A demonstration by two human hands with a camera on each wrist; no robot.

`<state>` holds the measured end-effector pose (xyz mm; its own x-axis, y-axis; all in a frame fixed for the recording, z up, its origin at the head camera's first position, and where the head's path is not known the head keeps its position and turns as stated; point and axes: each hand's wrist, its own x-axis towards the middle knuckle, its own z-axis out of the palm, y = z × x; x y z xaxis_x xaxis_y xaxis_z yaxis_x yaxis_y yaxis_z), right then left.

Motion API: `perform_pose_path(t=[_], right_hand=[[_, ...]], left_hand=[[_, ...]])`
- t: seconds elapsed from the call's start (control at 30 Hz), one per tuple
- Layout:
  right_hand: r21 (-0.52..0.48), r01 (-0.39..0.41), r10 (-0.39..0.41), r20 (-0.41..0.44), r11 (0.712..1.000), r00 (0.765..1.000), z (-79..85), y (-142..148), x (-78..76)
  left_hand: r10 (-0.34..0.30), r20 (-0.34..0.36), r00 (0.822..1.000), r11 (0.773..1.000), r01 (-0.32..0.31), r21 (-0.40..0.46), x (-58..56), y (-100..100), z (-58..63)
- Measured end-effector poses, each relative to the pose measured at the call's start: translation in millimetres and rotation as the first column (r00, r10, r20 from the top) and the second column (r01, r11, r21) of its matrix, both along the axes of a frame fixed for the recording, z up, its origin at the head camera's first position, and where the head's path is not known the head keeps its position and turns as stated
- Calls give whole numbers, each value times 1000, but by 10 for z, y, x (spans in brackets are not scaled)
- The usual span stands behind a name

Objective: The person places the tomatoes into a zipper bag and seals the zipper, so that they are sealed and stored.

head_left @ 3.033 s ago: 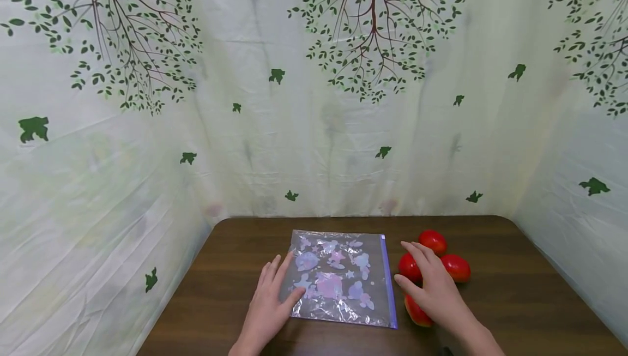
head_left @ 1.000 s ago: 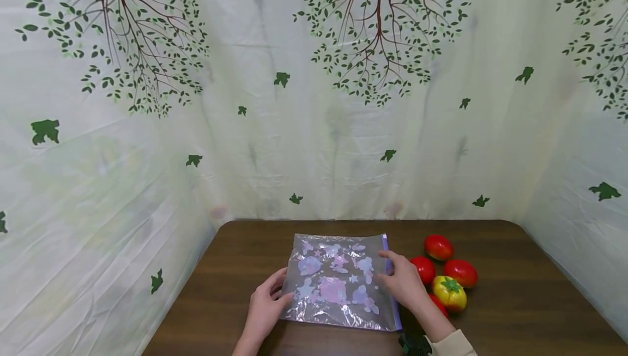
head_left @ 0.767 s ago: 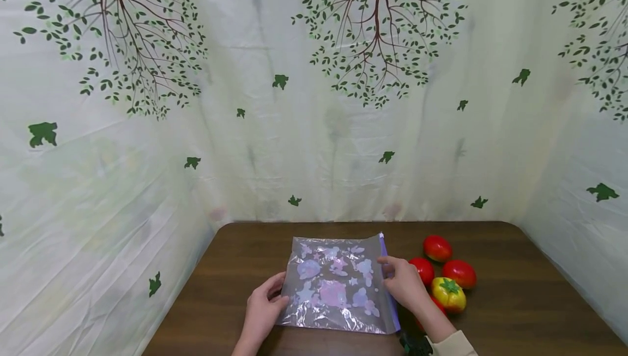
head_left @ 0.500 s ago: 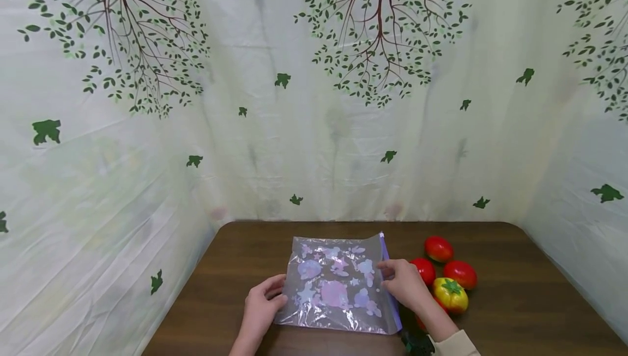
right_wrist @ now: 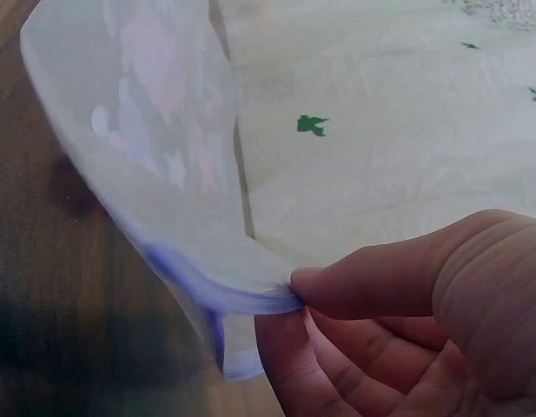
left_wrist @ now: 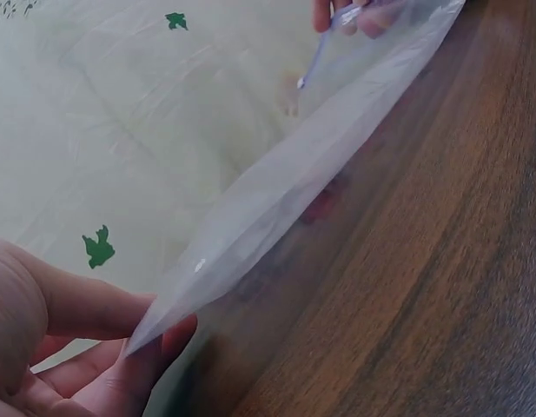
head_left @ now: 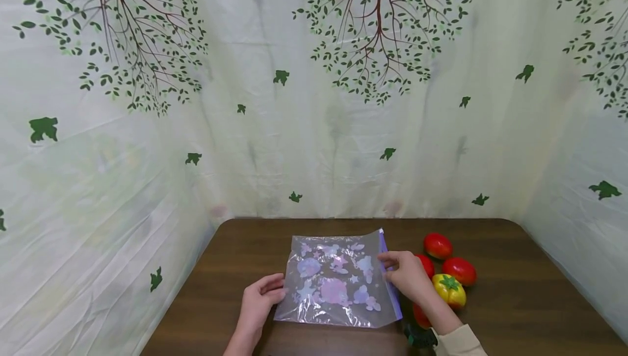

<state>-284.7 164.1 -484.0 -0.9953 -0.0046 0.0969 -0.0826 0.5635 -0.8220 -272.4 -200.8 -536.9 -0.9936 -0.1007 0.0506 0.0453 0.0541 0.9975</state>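
A clear zip bag point(head_left: 338, 282) with pastel pink and blue prints is held between the two hands, its edges raised above the table. At its left edge, my left hand point(head_left: 257, 302) pinches the plastic between thumb and fingers, as the left wrist view shows of the bag point(left_wrist: 268, 200). My right hand point(head_left: 408, 277) pinches the purple zip strip point(right_wrist: 241, 301) on the opposite side. In the right wrist view, the two strips stand apart near the fingers point(right_wrist: 354, 282), so the mouth gapes there. No contents show inside the bag.
Right of the bag lie several shiny red, rounded fruit-like pieces point(head_left: 459, 272) and a yellow-red one point(head_left: 448, 290) with a green star-shaped top. The right forearm partly covers some. The brown table point(head_left: 520, 301) meets a leaf-printed curtain point(head_left: 333, 181) behind.
Three seconds ago the bag lay flat beneath spread hands. Both hands now pinch its edges and have lifted it. The yellow-red piece, hidden before, is visible. Over the last half second little moves.
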Motion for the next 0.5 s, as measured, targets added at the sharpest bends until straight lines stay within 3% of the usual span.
perform_pose_path(t=[0.5], right_hand=[[-38, 33, -35, -56, 999, 998, 97, 106, -5]], left_hand=[[75, 101, 992, 984, -90, 155, -45, -29, 6]])
